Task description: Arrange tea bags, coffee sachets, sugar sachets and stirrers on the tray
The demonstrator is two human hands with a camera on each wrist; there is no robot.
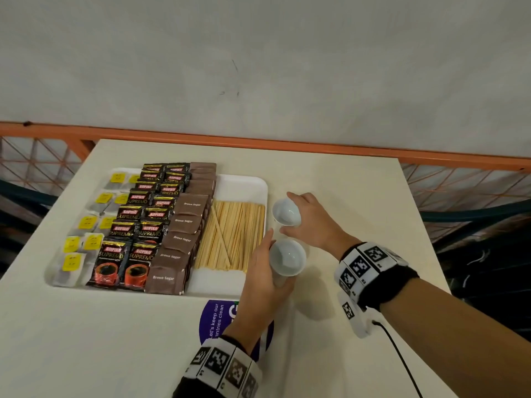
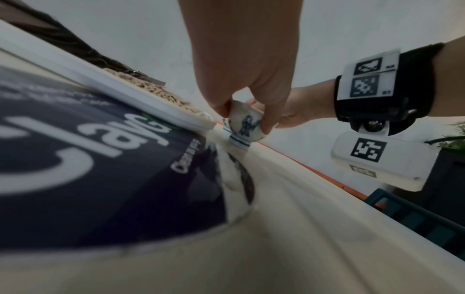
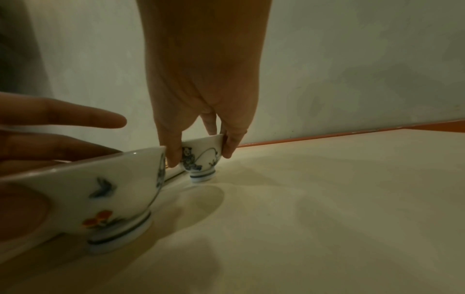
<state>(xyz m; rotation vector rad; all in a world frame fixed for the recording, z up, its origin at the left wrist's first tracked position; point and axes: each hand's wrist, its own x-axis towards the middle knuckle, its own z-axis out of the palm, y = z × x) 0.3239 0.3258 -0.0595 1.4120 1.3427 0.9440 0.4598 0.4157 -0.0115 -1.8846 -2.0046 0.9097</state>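
Holding two small, brittle, slick cups at frame centre right of the tray (image 1: 244,183): left hand (image 1: 263,278) wraps the near cup (image 1: 287,258), right hand (image 1: 311,222) pinches the far cup (image 1: 286,211); sachets, stirrers (image 1: 230,239) lie trayed.

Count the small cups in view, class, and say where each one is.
2. The near cup is held by the left hand; the far cup by the right hand, both beside the tray.

The right hand (image 3: 201,111) reached down from above and pinched a small painted cup (image 3: 202,157) by its rim, thumb on one side and fingers on the other, the cup's foot on the pale bench (image 3: 327,199). Nearer the camera, the left hand (image 3: 37,139) held a second cup (image 3: 100,195) standing just beside it.
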